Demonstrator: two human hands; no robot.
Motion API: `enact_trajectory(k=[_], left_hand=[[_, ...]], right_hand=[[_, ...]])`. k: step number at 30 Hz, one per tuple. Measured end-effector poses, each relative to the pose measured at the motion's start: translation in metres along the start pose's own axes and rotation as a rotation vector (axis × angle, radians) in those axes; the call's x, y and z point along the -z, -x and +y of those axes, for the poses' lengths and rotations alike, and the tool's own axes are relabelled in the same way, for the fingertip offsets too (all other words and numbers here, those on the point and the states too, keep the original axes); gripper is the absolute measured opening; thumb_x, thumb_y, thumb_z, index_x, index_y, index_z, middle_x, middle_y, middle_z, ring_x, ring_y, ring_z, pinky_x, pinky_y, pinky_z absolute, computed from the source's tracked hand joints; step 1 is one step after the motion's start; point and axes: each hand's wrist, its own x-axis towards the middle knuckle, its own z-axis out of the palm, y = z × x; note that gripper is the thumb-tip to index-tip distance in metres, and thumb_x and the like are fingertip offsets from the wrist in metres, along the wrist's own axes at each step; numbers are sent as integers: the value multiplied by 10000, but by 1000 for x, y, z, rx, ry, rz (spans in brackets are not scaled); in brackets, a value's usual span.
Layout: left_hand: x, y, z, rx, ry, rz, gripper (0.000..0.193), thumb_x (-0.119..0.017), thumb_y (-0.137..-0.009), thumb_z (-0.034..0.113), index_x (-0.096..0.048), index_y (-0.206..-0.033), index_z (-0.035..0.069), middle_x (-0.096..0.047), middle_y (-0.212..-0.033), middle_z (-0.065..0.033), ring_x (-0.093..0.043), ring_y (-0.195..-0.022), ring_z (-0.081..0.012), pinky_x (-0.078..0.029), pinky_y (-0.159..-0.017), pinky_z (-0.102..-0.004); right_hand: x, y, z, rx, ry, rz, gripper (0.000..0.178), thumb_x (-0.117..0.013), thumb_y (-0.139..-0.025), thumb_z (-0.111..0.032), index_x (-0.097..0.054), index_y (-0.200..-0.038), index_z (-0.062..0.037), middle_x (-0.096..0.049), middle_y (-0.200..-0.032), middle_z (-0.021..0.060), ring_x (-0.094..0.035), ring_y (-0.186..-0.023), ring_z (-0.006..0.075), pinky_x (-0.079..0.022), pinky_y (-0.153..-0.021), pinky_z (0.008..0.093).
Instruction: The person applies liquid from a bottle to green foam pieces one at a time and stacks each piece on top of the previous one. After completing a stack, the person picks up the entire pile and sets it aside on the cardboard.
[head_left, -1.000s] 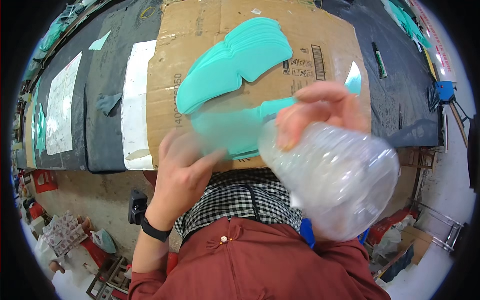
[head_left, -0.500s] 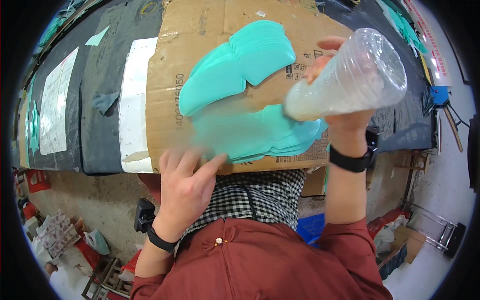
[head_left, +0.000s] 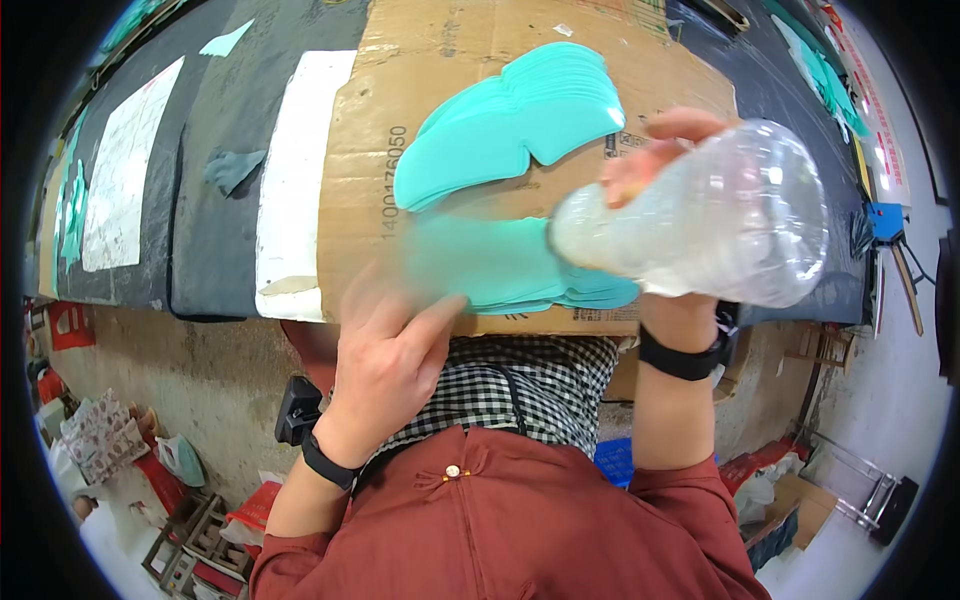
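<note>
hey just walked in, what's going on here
The person's right hand holds a clear, ridged plastic bottle tilted, its narrow end at the nearer stack of flat turquoise sheets. The left hand is at that stack's near left edge, its fingertips partly blurred. A farther stack of turquoise two-lobed sheets lies beyond it on flat brown cardboard.

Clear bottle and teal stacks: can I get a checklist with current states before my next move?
1. Right hand gripping the clear bottle: ok.
2. Bottle upright: not ok; tilted, narrow end toward the near teal stack.
3. Left hand at that stack's left end: ok.
4. Left fingertips pressing the sheets: cannot tell, blurred.
5. Far teal stack lying on the cardboard: ok.
</note>
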Motion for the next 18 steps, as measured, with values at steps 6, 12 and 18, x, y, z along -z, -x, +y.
enact_trajectory(k=[6,12,18], left_hand=[[7,21,-7,52,104,70,299,-730,-740,10,-729,-1030,83,-670,-1070,-111,-599,-1117,-374,-419,-1044,-524],[20,33,-17,68,22,119,270,-738,-741,-26,-729,-992,76,-682,-1059,-104,-613,-1089,-362,-453,-979,-501],[23,25,-17,47,160,172,290,-715,-708,-26,-726,-983,66,-683,-1062,-113,-611,-1087,-366,-443,-994,-507]], right_hand=[[-83,-13,-16,-591,-43,-63,641,-686,-925,-463,-524,-1219,83,-667,-838,149,-638,-682,210,-530,-681,330],[-77,-6,-2,-400,41,-119,674,-728,-893,-461,-508,-1219,85,-662,-836,171,-654,-756,233,-540,-753,356],[-114,1,-2,-675,-39,-117,551,-381,-1102,-449,-625,-1048,42,-628,-766,166,-624,-706,242,-515,-676,363]])
